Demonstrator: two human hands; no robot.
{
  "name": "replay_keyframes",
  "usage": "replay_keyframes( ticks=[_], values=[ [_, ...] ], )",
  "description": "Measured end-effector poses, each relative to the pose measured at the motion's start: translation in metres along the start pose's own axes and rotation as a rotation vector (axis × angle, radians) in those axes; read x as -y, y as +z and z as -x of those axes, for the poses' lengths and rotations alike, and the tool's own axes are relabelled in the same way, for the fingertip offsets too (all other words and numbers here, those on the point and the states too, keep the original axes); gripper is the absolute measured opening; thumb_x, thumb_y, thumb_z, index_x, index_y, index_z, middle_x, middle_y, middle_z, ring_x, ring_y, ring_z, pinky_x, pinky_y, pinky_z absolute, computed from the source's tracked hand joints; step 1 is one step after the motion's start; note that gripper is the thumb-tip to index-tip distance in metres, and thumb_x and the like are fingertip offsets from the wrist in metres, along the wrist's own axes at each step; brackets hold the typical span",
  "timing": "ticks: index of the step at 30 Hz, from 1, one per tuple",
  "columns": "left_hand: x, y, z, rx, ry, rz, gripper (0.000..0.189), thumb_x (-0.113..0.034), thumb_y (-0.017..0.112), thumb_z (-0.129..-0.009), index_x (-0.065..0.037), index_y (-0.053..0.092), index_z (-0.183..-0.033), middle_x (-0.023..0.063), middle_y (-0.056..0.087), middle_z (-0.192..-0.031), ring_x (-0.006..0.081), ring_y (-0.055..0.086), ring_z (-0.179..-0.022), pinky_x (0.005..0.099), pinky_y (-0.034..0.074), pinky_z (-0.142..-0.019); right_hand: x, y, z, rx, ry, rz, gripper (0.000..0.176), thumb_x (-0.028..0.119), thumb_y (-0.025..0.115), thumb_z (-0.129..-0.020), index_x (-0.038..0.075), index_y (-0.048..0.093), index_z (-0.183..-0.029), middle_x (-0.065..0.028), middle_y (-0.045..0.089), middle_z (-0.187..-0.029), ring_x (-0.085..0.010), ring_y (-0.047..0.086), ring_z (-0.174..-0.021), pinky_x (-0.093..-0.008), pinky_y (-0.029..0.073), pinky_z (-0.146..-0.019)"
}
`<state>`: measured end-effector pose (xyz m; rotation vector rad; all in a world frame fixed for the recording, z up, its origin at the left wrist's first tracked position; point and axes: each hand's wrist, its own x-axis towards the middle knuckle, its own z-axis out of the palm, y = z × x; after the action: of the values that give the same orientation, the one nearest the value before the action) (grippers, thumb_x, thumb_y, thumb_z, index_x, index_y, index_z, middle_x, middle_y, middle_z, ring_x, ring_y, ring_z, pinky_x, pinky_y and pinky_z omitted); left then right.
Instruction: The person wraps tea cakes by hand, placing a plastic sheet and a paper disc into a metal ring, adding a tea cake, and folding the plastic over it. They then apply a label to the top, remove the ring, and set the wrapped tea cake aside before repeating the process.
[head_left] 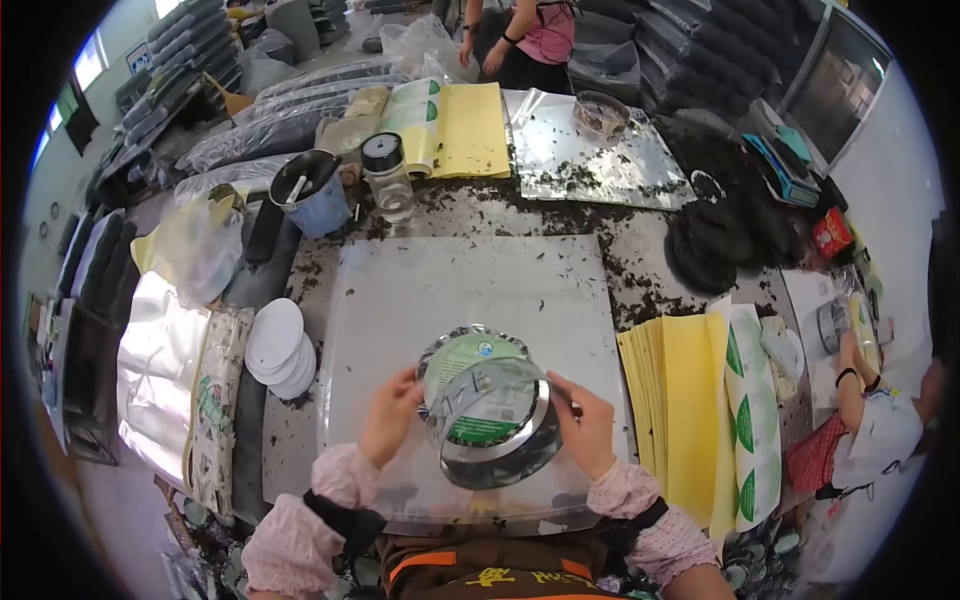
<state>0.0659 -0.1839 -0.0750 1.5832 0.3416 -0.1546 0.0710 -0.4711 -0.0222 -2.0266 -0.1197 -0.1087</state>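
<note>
Counter (283, 445): dark crumbs scattered over far side and edges. Pale board (470, 285): flat on counter, centre. Yellow sheets (688, 400): stacked right of board. Clear round container (498, 470): tilted above board, between hands, overlapping green-labelled disc (452, 368). Right hand (588, 425): partly closed, fingers gripping container's right rim. Left hand (392, 415): partly curled, fingertips at disc's left edge; firmness of grip cannot be told.

Two hands (390, 418), one held clear container (500, 468), one bucket (320, 210), one lidded jar (393, 198), two co-workers (548, 30), several white discs (275, 335)
</note>
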Motion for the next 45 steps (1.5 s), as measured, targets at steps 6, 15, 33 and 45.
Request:
replay_keyframes(
  ticks=[6,15,33,45],
  values=[
    [-0.015,-0.113,0.037,-0.227,0.155,-0.173,0.042,-0.001,0.058,-0.096,0.001,0.055,-0.138,0.0062,0.069,-0.106,0.0110,0.061,-0.089,0.0249,0.049,-0.080,-0.002,0.009,0.004,0.085,0.013,0.048,0.027,0.010,0.062,-0.095,0.001,0.069,-0.119,-0.0157,0.074,-0.093,-0.0175,0.069,-0.073,-0.0301,0.055,-0.065],
    [-0.021,-0.228,0.168,0.340,-0.157,-0.771,0.025,-0.021,0.078,-0.085,-0.008,0.076,-0.105,0.0042,0.072,-0.100,0.0193,0.066,-0.094,0.0347,0.052,-0.085,-0.032,0.028,0.013,0.118,0.047,-0.095,0.037,0.014,0.067,-0.093,-0.002,0.062,-0.126,-0.0232,0.066,-0.116,-0.0280,0.071,-0.100,-0.0348,0.058,-0.084],
    [-0.038,-0.160,0.075,0.529,0.571,-0.992,0.021,-0.025,0.085,-0.073,-0.013,0.069,-0.081,0.0042,0.064,-0.093,0.0298,0.057,-0.099,0.0410,0.049,-0.087,-0.018,0.040,0.069,0.424,-0.247,0.170,0.036,0.023,0.091,-0.070,0.009,0.062,-0.086,-0.0371,0.022,-0.155,-0.0513,0.039,-0.139,-0.0473,0.043,-0.108],
    [-0.023,-0.142,0.064,0.348,0.451,-0.719,0.014,-0.016,0.069,-0.089,-0.015,0.072,-0.103,0.0052,0.070,-0.094,0.0296,0.062,-0.096,0.0410,0.048,-0.087,0.032,0.051,0.095,0.974,-0.228,-0.028,0.034,0.019,0.083,-0.075,0.009,0.063,-0.101,-0.0325,0.027,-0.157,-0.0479,0.040,-0.139,-0.0472,0.038,-0.112]
  ],
)
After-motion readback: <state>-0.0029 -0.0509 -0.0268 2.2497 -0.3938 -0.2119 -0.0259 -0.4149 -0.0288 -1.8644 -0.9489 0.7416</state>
